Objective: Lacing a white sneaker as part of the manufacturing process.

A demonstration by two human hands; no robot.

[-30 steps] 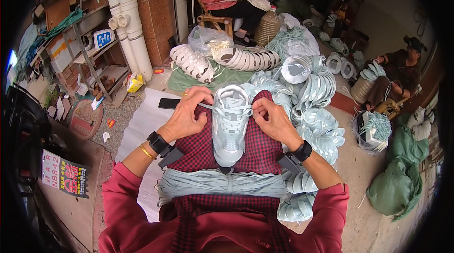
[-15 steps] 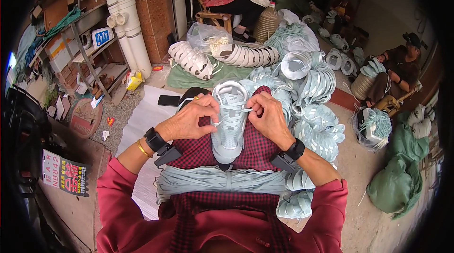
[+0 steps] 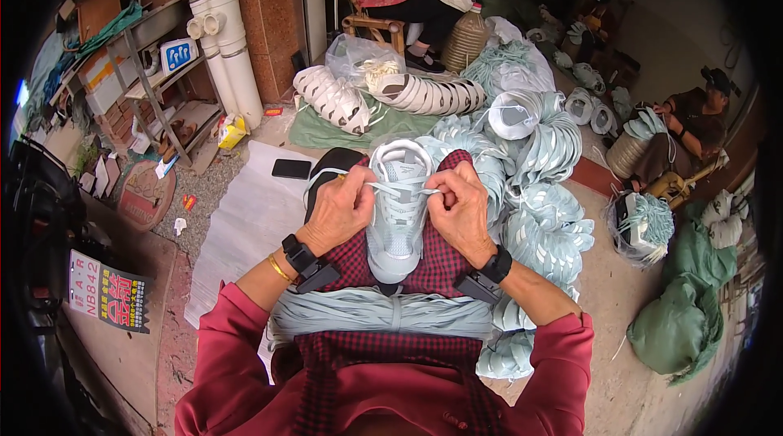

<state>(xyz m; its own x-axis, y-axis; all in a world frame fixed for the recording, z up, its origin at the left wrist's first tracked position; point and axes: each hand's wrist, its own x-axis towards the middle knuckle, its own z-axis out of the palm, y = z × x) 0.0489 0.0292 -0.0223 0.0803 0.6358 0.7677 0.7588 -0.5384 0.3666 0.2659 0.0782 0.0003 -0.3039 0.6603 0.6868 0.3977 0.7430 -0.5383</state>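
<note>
A pale blue-grey sneaker (image 3: 394,242) rests on my lap over a red-and-black checked apron (image 3: 349,258), its toe toward me. A flat pale shoelace (image 3: 400,189) crosses the upper part of its tongue, above the criss-crossed rows. My left hand (image 3: 341,209) is closed in a pinch on one end of the lace at the shoe's left side. On the other side, my right hand (image 3: 458,206) pinches the opposite end between thumb and fingers. Across my lap, nearer to me, lies a thick tied bundle of pale blue-grey laces (image 3: 326,311).
Stacks of pale blue-grey shoe uppers (image 3: 545,224) stand at my right. A phone (image 3: 291,168) lies on a white sheet (image 3: 236,216) at left. Ahead are white shoe stacks (image 3: 330,101) on green cloth. Two seated people work farther back. A green sack (image 3: 677,330) sits far right.
My left hand has shifted up along the shoe, and its fingers are closed more tightly on the lace. The lace now stretches straighter across the tongue between both hands.
</note>
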